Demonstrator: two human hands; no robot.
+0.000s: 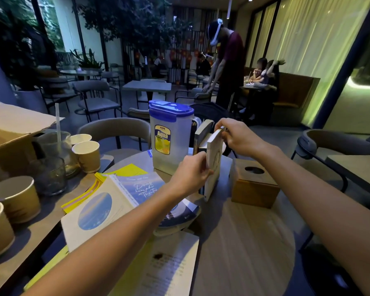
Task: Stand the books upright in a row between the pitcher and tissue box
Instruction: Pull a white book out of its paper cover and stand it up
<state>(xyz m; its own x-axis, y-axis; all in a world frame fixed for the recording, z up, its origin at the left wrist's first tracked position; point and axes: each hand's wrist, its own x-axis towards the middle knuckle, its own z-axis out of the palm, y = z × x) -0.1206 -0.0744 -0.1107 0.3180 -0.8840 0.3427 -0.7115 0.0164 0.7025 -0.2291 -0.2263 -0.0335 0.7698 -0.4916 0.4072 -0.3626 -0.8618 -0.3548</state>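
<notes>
Books: two stand upright beside the pitcher (169,135); both hands, left hand (190,174) and right hand (237,135), fingers gripping, steady a pale paperback (214,165) near the tissue box (254,184); several flat books (120,197) remain.

To my left sit yellow paper cups (87,155), a dark glass (49,176) and a jar with a straw (58,146), beside an open cardboard box (11,129). Past my table, grey chairs (115,130), a standing person (229,67) and seated people (265,73).

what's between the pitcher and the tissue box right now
In the head view, upright books stand between the pitcher and tissue box, with both hands on them.
</notes>
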